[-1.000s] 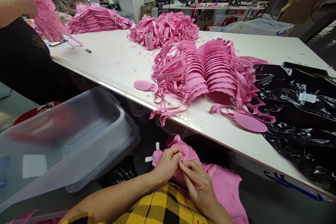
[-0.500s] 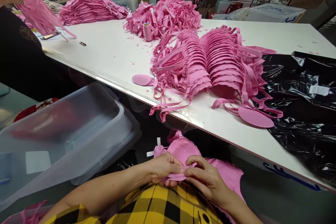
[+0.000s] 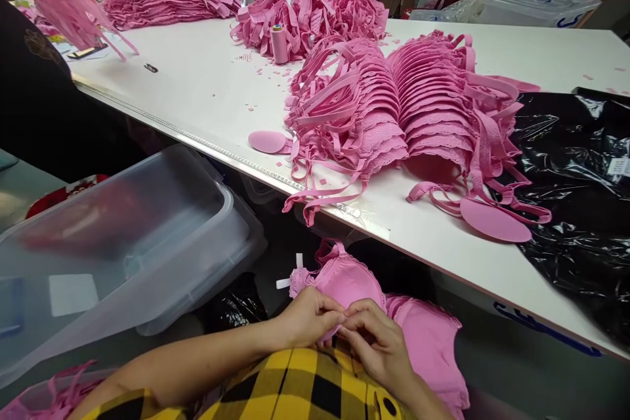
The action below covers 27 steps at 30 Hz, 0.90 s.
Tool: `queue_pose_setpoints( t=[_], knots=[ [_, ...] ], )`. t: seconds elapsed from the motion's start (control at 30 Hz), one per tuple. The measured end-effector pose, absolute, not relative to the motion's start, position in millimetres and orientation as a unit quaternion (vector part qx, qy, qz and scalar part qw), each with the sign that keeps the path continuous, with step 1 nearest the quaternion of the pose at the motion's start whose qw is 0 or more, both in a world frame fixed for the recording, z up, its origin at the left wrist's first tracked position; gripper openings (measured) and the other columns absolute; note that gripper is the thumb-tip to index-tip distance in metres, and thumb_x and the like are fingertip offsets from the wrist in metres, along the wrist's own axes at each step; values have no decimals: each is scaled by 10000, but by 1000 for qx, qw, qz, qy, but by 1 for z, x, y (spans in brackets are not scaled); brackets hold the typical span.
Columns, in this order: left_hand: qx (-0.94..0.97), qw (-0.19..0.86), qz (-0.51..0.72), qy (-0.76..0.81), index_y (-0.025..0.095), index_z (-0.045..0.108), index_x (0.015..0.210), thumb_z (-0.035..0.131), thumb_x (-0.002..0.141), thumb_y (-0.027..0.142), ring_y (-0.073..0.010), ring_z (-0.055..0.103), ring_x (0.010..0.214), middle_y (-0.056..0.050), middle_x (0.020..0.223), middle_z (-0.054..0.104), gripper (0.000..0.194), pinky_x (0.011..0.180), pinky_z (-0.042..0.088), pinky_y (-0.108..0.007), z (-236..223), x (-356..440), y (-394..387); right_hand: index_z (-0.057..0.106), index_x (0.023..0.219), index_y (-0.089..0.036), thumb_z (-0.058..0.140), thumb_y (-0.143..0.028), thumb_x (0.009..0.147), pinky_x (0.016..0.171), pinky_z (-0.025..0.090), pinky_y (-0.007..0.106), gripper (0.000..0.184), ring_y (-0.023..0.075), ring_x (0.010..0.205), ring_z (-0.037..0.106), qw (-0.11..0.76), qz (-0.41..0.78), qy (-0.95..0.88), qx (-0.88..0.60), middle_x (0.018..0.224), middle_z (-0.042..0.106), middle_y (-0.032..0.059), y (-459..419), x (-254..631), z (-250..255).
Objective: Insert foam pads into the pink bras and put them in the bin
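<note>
A pink bra [image 3: 352, 282] lies across my lap, just in front of the yellow checked shirt. My left hand [image 3: 311, 319] is closed, thumb and forefinger pinching the near edge of the bra. Fingertip to fingertip with it, my right hand [image 3: 378, 336] is also closed in a pinch at that edge. The fingers hide the exact bit of fabric between them. White tags [image 3: 283, 283] stick out at the bra's left side. More pink bra cups [image 3: 427, 348] hang in layers to the right of my right hand.
The white table [image 3: 207, 88] carries a row of nested bras [image 3: 433, 105], a heap of bras [image 3: 329, 10], a thread spool [image 3: 279, 46] and black plastic [image 3: 575, 203]. A clear bin [image 3: 197, 223] stands left. A person in black [image 3: 29, 92] holds pink garments at the far left.
My fingertips have drawn closer together at the bra's edge, and my right fingers are more tightly pinched. The view has tipped slightly downward.
</note>
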State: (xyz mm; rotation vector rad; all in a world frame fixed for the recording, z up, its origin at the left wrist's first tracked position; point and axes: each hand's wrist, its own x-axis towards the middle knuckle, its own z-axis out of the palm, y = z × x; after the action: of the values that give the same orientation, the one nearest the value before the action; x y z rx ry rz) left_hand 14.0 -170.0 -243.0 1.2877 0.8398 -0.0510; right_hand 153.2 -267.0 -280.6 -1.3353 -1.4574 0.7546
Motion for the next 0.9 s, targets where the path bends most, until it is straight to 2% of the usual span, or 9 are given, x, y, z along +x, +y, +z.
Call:
queue_pose_setpoints(
  t=[0.1, 0.2, 0.27, 0.4, 0.5, 0.57, 0.63, 0.77, 0.9],
  knots=[
    [689, 646, 30, 326, 140, 627, 609, 414, 843, 290, -108, 488, 470, 9, 491, 529, 350, 491, 370, -199, -238, 10, -167, 602, 690, -185, 574, -198, 824, 431, 451, 198, 138, 110, 533, 560, 515, 322, -553, -570, 728, 587, 25, -261, 148, -276],
    [749, 604, 49, 268, 145, 689, 769, 481, 845, 303, -145, 573, 642, -28, 687, 647, 271, 630, 413, -209, -232, 5, -162, 597, 667, -184, 582, -213, 820, 435, 458, 204, 157, 114, 533, 565, 517, 332, -535, -579, 695, 582, 20, -257, 145, -273],
    [765, 595, 47, 242, 157, 698, 838, 518, 841, 303, -158, 592, 724, -42, 778, 671, 233, 693, 415, -209, -230, 2, -159, 603, 667, -182, 586, -220, 819, 425, 460, 202, 158, 106, 507, 562, 519, 363, -517, -576, 692, 578, 15, -256, 142, -273],
    [759, 607, 32, 235, 149, 700, 814, 447, 890, 285, -130, 562, 648, -35, 710, 648, 297, 623, 405, -189, -229, -7, -156, 631, 696, -177, 607, -273, 812, 390, 480, 201, 152, 87, 449, 552, 524, 467, -442, -559, 741, 586, 20, -256, 136, -274],
    [740, 619, 9, 263, 137, 710, 860, 454, 889, 310, -108, 530, 559, -21, 644, 624, 311, 545, 393, -177, -232, -17, -151, 651, 816, -194, 623, -344, 794, 493, 547, 252, 154, 148, 590, 624, 537, 512, -383, -551, 787, 636, 45, -255, 140, -276],
    [735, 612, 8, 292, 145, 712, 928, 469, 882, 317, -100, 522, 516, -15, 627, 630, 301, 509, 396, -173, -235, -23, -145, 642, 916, -200, 626, -394, 780, 536, 559, 280, 238, 185, 671, 643, 526, 534, -344, -565, 806, 665, 61, -251, 145, -278],
    [753, 574, 42, 319, 159, 714, 948, 485, 876, 293, -108, 556, 539, -20, 656, 662, 274, 535, 429, -180, -239, -27, -138, 642, 856, -188, 609, -433, 776, 499, 535, 270, 260, 185, 623, 628, 484, 541, -327, -606, 713, 660, 50, -244, 149, -283],
    [826, 448, 170, 296, 168, 696, 972, 474, 879, 210, -152, 643, 797, -56, 884, 713, 245, 752, 491, -235, -253, -25, -127, 571, 626, -195, 524, -447, 793, 368, 396, 242, 306, 139, 392, 498, 399, 464, -363, -703, 480, 550, -7, -223, 146, -297],
    [866, 390, 213, 229, 142, 655, 1035, 414, 897, 161, -158, 633, 884, -91, 966, 688, 278, 817, 500, -267, -267, -19, -123, 564, 564, -201, 549, -309, 720, 419, 334, 246, 191, 142, 426, 472, 405, 395, -379, -732, 477, 545, -11, -207, 136, -308]
  ],
)
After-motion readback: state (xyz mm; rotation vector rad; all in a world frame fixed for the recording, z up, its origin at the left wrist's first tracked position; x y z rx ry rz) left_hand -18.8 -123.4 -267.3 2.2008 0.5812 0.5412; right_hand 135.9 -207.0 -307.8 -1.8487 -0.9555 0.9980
